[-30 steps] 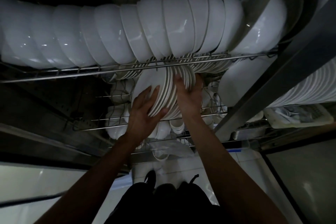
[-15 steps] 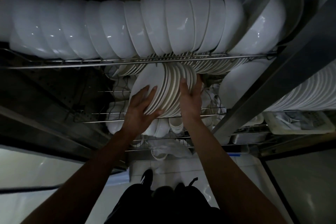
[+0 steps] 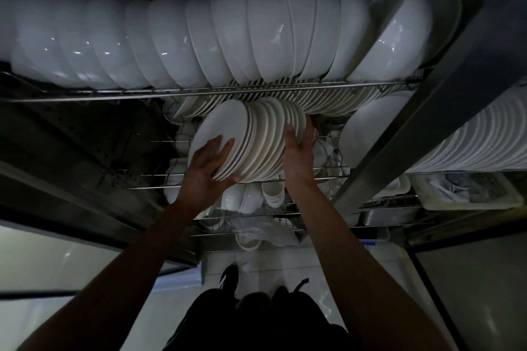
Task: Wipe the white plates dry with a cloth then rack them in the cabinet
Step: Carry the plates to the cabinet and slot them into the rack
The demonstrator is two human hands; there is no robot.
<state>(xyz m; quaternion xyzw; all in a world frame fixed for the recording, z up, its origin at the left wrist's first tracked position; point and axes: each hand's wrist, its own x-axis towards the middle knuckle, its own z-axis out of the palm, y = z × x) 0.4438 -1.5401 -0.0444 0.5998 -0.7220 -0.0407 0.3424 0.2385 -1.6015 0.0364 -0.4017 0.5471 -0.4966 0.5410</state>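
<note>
Plate stack (image 3: 256, 137) between 2 hands

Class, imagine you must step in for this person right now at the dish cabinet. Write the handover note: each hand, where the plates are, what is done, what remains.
Left hand: fingers flat against the face of the stack of white plates, thumb under its lower edge.
Right hand: presses the other end of the stack, thumb on the rims. The stack is squeezed between both hands.
Place: stack held on edge at the middle wire shelf, just below the row of bowls.
Done: plates brought to the cabinet; no cloth visible.
Left: seat the stack in the rack, release the grip.
</note>
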